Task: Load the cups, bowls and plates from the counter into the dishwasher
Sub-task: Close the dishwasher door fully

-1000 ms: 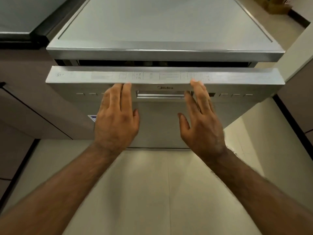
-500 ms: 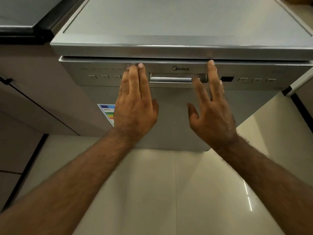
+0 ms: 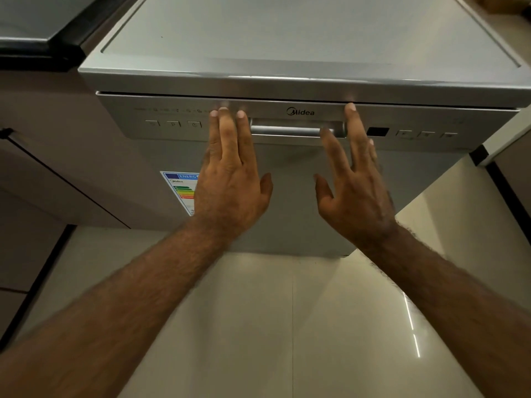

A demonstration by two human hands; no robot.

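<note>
Glossy cream floor tiles [image 3: 287,326] are filling the lower half, catching a thin streak of light at right. Matte brown cabinet fronts [image 3: 57,145] are running down the left side, with a grey counter [image 3: 26,21] edged in black sitting above them. I'm looking down on a freestanding dishwasher [image 3: 287,38]: boxy, brushed silver metal, flat grey top with a raised rim. It is standing centre frame beside the cabinets, its door [image 3: 287,202] sitting closed under the top lip. Across the door's upper strip a control panel [image 3: 172,122] is showing small rectangular buttons at both ends, a dark display window [image 3: 377,131] and a recessed bar handle [image 3: 287,130] in the middle.

Left hand [image 3: 230,182] is lying flat, fingers straight and together, tips resting on the panel just left of the handle, gripping nothing. Right hand [image 3: 356,191] is also flat and released, fingers spread, longest fingertip reaching the panel's top edge just right of the handle. Its index finger is lying over the handle's right end; I cannot tell whether it is touching there. Both hands are slightly blurred.

Logo [image 3: 300,112] above the handle is reading "Midea". Colour-barred energy label [image 3: 179,188] on the dishwasher's front left is reading "ENERG" and "Midea", partly hidden behind the left hand.
</note>
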